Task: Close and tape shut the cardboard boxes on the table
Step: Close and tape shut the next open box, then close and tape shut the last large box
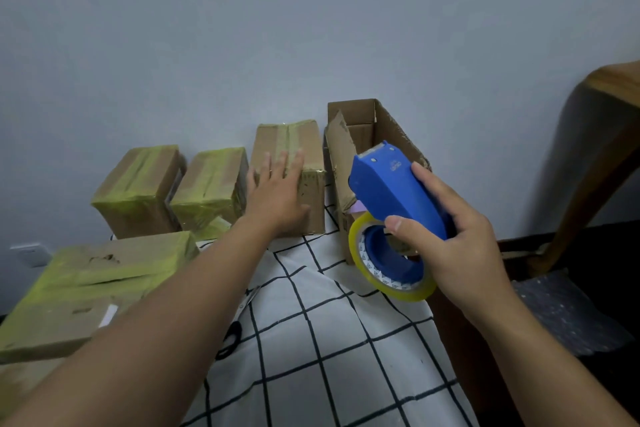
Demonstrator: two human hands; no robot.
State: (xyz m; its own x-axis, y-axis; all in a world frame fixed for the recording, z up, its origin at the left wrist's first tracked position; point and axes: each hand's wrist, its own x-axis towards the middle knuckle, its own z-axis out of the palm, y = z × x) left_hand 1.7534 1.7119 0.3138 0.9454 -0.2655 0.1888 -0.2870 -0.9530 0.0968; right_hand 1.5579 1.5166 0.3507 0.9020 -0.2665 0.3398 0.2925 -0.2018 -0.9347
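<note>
- Boxes: four taped shut; open box flaps up, contents unseen
- left hand flat on taped box
- right hand grips tape dispenser
- checked cloth, grey wall

Black object half hidden under forearm; large taped box cut off left.

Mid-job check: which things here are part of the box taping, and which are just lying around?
Job:
open box
taped box under the left hand
three other taped boxes
blue tape dispenser in the right hand

Lying about:
black scissors on the checked cloth
bubble wrap
wooden chair
</note>
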